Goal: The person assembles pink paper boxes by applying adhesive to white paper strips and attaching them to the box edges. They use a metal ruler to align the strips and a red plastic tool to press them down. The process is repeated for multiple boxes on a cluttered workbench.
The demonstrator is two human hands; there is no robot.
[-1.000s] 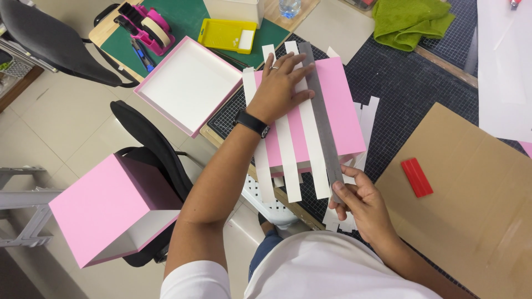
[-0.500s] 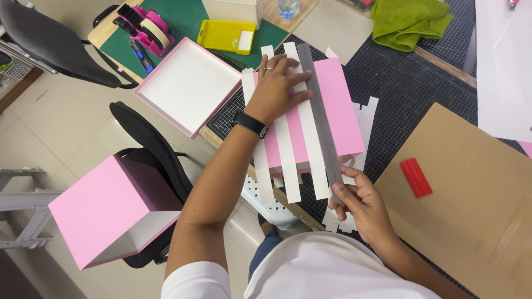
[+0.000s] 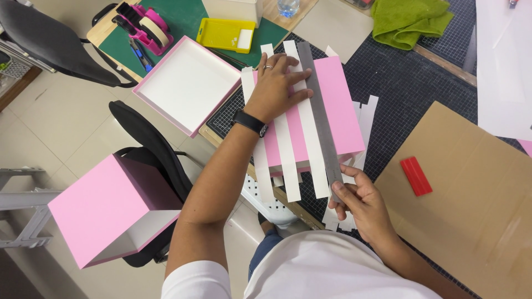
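A pink box (image 3: 341, 113) lies flat on the dark cutting mat (image 3: 410, 83) with several white paper strips (image 3: 310, 155) laid lengthwise across its top. A long grey metal ruler (image 3: 320, 119) lies along one strip. My left hand (image 3: 277, 86), with a ring and a black wristwatch, presses flat on the strips near the box's far left end. My right hand (image 3: 357, 196) pinches the near end of the ruler and the strip beneath it at the box's front edge.
An open pink tray with a white inside (image 3: 185, 83) lies left of the box. Another pink box (image 3: 108, 207) rests on a black chair. A red scraper (image 3: 415, 176) lies on brown cardboard (image 3: 471, 194). Behind are a pink tape dispenser (image 3: 147, 27), yellow tray (image 3: 226, 34) and green cloth (image 3: 413, 19).
My left hand has shifted slightly and spread flatter over the strips. My right hand keeps its pinch on the ruler's near end; the ruler sits about where it was.
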